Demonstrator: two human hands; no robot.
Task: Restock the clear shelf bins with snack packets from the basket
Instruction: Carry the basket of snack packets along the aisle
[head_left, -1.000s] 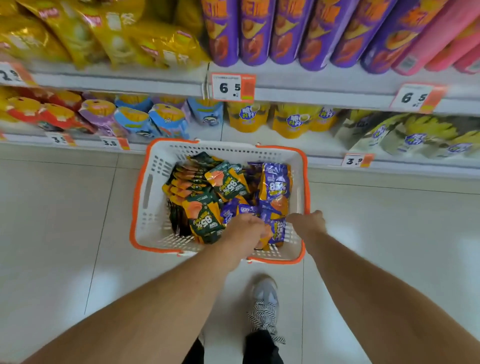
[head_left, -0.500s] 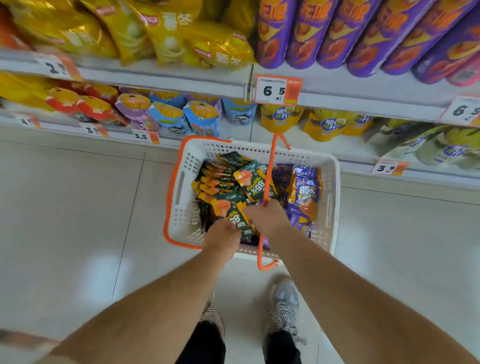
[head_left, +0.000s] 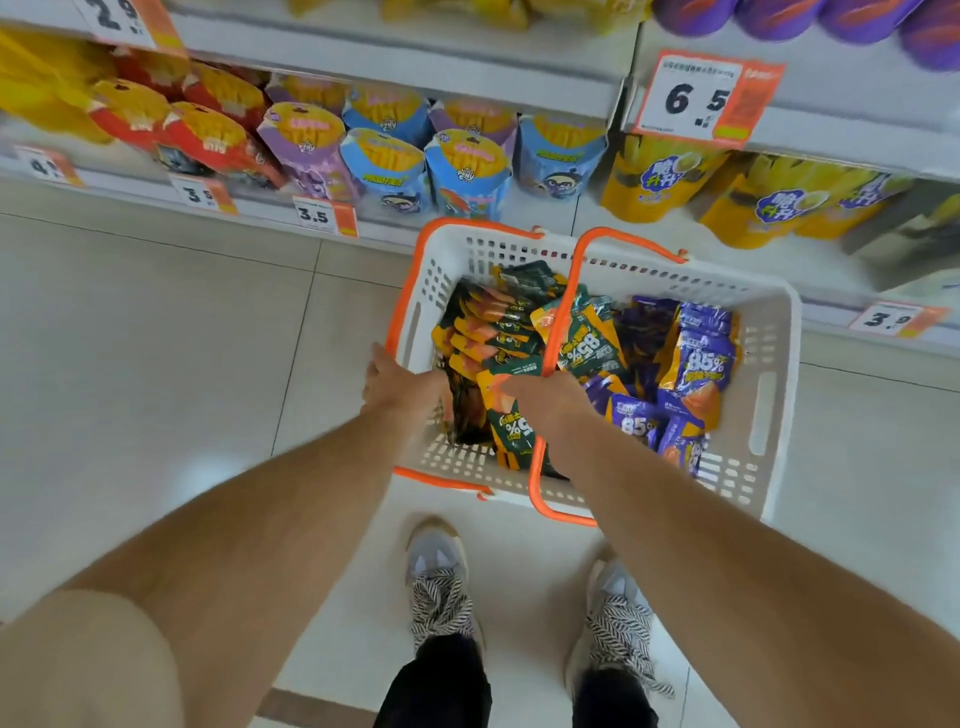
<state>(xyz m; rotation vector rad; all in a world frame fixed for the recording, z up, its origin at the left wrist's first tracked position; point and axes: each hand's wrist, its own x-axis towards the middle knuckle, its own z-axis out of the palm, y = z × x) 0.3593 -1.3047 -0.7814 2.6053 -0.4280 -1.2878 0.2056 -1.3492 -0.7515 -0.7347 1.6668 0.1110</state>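
The white perforated plastic basket (head_left: 769, 364) with orange rim is positioned before the lower shelf (head_left: 519, 231), filled with dark green snack packets (head_left: 498, 332) at left and purple snack packets (head_left: 701, 358) at right. One orange handle (head_left: 558, 322), raised over the load, is gripped by the right hand (head_left: 545, 400). The left hand (head_left: 400, 387) is curled over the basket's left rim, beside the green packets.

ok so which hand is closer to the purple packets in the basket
Right. The right hand grips the orange handle just beside the purple packets; the left hand is at the basket's far left rim.
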